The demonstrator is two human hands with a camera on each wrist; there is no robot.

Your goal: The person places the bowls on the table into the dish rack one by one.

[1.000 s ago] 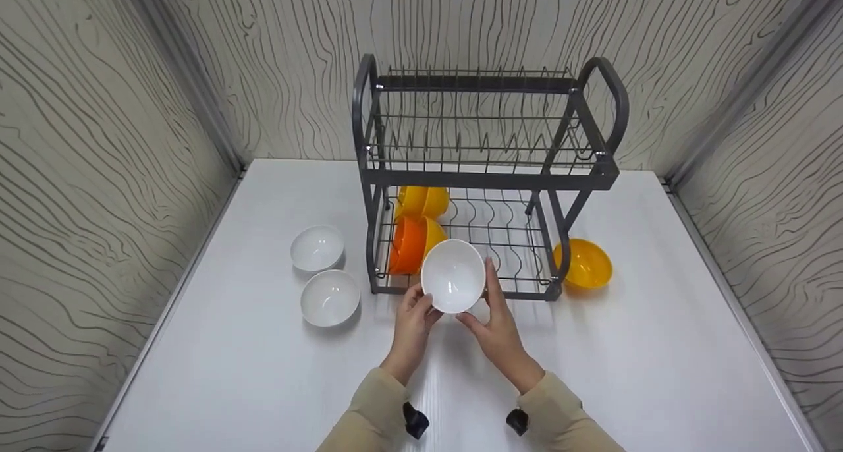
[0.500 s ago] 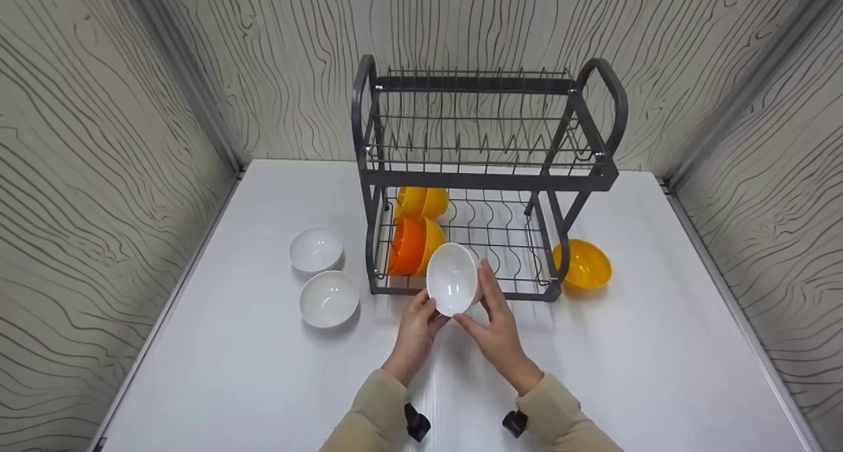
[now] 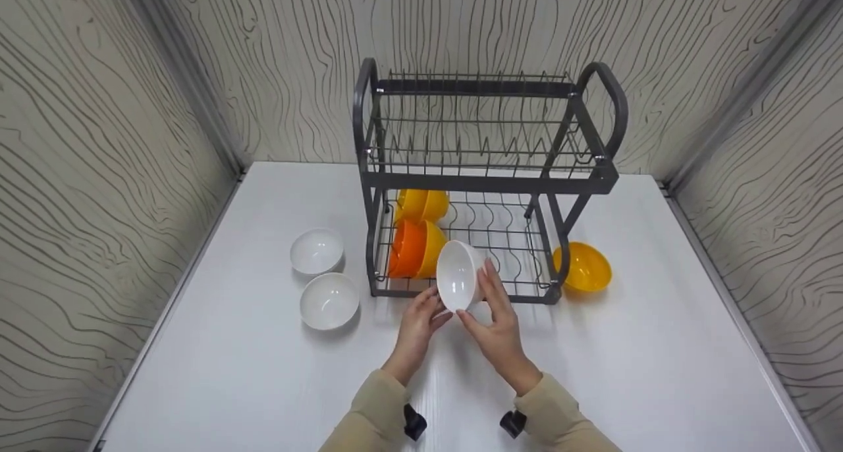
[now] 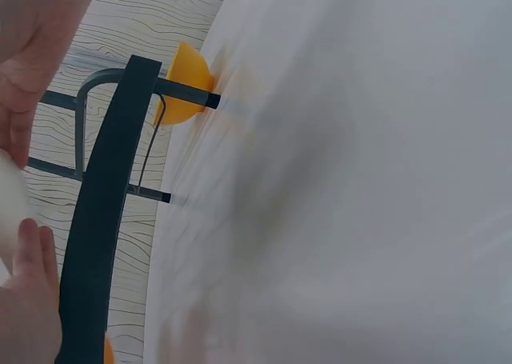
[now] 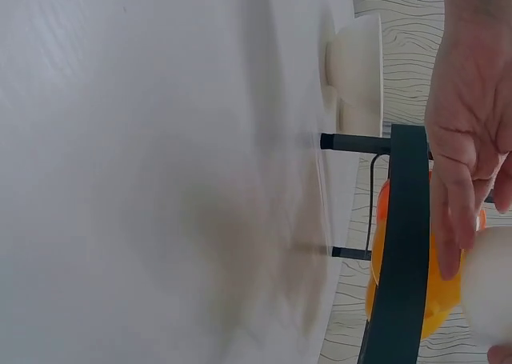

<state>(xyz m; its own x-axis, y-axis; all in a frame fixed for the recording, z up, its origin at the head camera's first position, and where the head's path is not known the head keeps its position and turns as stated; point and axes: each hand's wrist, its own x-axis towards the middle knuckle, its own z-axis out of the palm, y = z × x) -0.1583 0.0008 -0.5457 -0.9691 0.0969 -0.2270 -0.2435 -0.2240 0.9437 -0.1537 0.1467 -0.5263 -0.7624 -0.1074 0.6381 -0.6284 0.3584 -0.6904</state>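
A small white bowl (image 3: 456,277) is held tilted in front of the dish rack's lower tier, its hollow turned left. My right hand (image 3: 500,330) grips it from the right, thumb at the lower rim and fingers along the outside. At the bowl's lower left is my left hand (image 3: 417,323), its fingers fairly straight; in the right wrist view their tips lie against or very near the bowl (image 5: 490,288). Orange bowls (image 3: 407,249) and yellow bowls (image 3: 433,249) stand on edge in the lower tier's left side, partly hidden by the upper tier.
The dark two-tier dish rack (image 3: 487,182) stands at the table's back. Two white bowls (image 3: 317,251) sit on the white table (image 3: 230,346) left of it. A yellow bowl (image 3: 586,267) rests by the rack's right foot. Patterned walls (image 3: 461,17) enclose the table.
The white bowl has turned from facing me toward facing left, and shifted slightly right. My right hand still grips it; my left fingers have loosened at its rim.
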